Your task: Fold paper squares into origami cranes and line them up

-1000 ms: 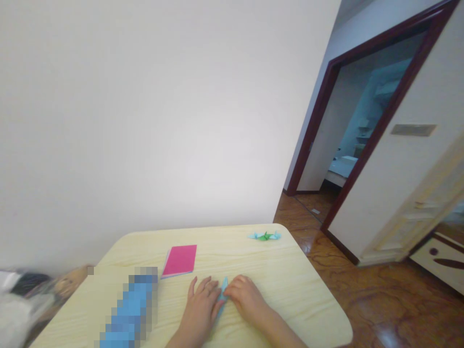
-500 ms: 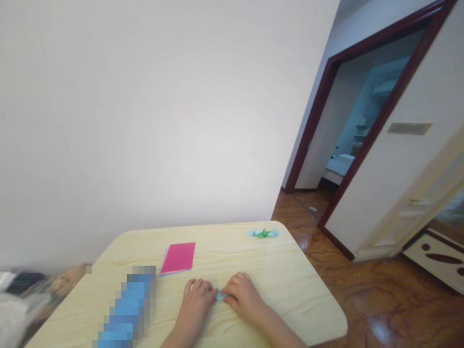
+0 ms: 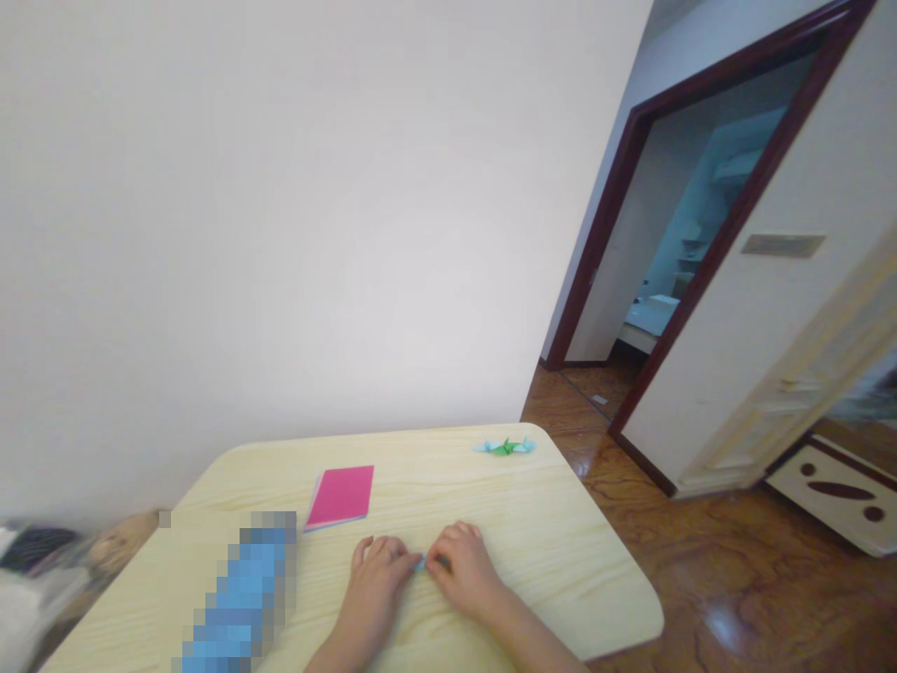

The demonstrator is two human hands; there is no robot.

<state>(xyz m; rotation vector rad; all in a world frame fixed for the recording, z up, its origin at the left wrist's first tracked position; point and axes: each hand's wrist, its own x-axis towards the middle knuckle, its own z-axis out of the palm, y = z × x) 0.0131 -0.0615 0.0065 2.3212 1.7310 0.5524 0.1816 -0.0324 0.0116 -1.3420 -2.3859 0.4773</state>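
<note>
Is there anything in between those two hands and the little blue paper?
Nothing visible: the left hand and right hand both have fingers at the light blue paper. The pink sheet and folded paper pieces lie apart, farther back on the table.

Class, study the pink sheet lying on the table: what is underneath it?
Below the pink sheet, pale edges, apparently of more paper, show along its left and near sides, with the table beneath. The rest is covered, so their number cannot be told.
</note>
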